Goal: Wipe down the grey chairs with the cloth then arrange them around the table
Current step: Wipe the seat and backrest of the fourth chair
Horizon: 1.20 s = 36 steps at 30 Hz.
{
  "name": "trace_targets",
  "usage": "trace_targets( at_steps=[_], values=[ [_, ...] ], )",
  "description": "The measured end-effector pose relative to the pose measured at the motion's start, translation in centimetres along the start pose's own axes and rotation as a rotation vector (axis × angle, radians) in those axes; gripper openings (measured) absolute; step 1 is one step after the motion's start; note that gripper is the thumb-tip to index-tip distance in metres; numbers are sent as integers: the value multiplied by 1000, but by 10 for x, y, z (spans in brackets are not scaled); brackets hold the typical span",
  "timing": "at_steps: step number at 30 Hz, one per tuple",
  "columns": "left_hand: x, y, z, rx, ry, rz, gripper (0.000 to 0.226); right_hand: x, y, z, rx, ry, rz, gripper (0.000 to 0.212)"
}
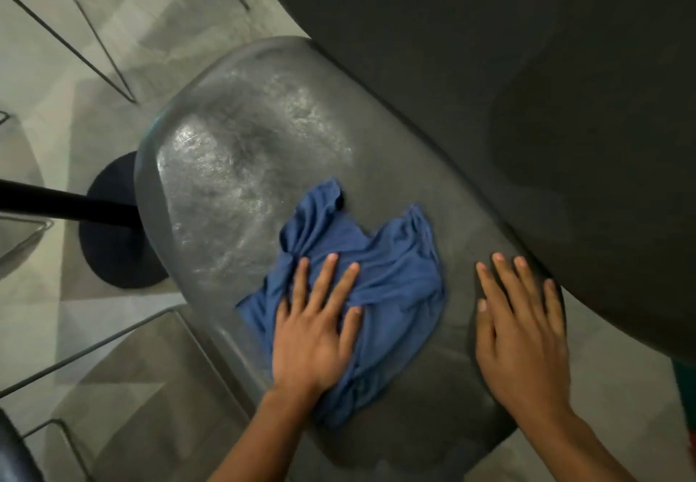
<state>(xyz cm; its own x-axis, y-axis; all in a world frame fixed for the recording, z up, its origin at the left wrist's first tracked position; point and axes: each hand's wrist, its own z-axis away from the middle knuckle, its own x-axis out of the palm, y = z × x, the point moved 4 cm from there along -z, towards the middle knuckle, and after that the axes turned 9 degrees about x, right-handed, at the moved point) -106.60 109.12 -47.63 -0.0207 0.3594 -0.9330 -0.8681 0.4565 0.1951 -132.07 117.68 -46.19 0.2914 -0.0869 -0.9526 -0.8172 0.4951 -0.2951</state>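
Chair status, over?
Left hand flat on cloth, pressing it on chair seat. Right hand flat on seat, bracing. Far seat part shows streaks. Table edge overhangs chair.

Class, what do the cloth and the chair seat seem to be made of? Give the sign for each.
Cloth: soft woven or knit fabric, matte blue; it creases and bunches under the left hand.
Chair seat: probably moulded plastic, smooth grey; it glints with streaky shine.

I'm seeing a soft, crumpled blue fabric cloth point(361, 278) on a moulded grey plastic chair seat point(263, 165), which looks smooth with a streaky sheen across its far half and duller near me. The dark round table top point(527, 86) reads matt. Thin metal wire chair legs point(75, 25) over pale patterned floor point(113, 104).
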Motion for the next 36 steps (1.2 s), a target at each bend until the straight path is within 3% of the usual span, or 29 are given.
trace_targets(
  at_steps=[5,10,13,17,21,23,27,31,33,36],
  values=[
    [-24,-63,-43,-178,9,-7,65,2,-1,2,13,71,-43,47],
    [-33,-27,-125,-322,93,34,66,4,-1,2,-1,113,-55,47],
    [-26,41,-147,-118,84,9,70,4,-1,1,-13,123,-66,47],
    [-1,128,-100,206,61,3,64,7,7,2,7,157,-170,47],
    [9,102,-27,361,-11,-3,57,1,18,3,54,190,-311,46],
    [12,53,-2,313,-27,-45,57,-2,22,12,76,172,-312,47],
    [-4,-26,-2,-87,-65,-66,76,-2,21,33,116,154,-250,48],
    [-24,-5,-76,-312,19,27,68,1,22,34,151,157,-283,48],
    [-25,30,-119,-290,53,54,65,2,23,36,163,157,-321,47],
    [-13,102,-141,-53,44,11,66,3,27,36,213,188,-422,46]
  ],
)
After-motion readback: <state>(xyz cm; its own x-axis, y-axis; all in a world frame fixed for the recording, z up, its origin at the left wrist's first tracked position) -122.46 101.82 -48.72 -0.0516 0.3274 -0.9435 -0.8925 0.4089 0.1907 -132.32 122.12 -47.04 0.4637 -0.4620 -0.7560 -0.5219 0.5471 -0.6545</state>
